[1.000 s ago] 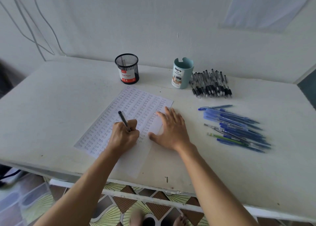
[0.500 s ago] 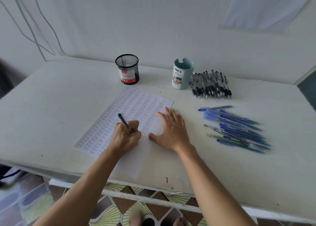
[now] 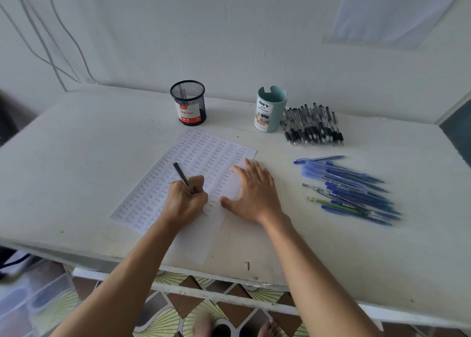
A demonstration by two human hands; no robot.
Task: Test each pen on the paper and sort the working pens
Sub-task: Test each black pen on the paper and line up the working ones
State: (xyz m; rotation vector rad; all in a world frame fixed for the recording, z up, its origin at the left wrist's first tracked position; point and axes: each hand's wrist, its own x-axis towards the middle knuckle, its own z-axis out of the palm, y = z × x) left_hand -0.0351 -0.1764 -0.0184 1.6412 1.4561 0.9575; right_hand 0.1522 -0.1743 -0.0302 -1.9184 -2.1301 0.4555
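Head view: left hand grips black pen, tip on paper; right hand flat, fingers spread, pressing paper edge on desk.

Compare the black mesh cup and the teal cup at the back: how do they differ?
The mesh cup is black, see-through wire with a red and white label; the teal cup is solid, with a notch in its rim and a white label. The mesh cup stands to the left, apart from the pens; the teal cup stands to the right, next to the pile of black pens. Both stand upright behind the paper.
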